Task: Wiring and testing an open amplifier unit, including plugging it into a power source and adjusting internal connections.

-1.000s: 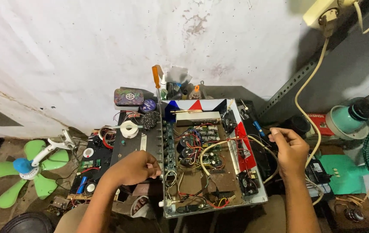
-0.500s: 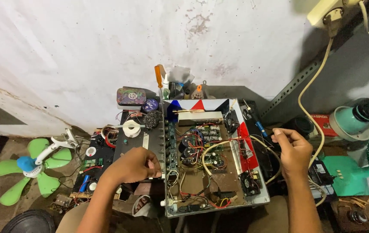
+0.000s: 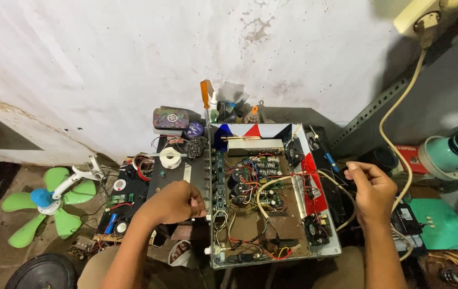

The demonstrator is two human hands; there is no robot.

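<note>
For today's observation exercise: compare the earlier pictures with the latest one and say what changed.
Almost nothing. The left hand stays closed at the open amplifier's left edge; the right hand keeps pinching something small beside its right edge. Only the camera's view drifted slightly.

We see a small patterned tin (image 3: 170, 118), green and purple, stacked by the wall behind the open chassis. A red box (image 3: 412, 157) (partly hidden) lies at right beside a teal fan motor.
</note>
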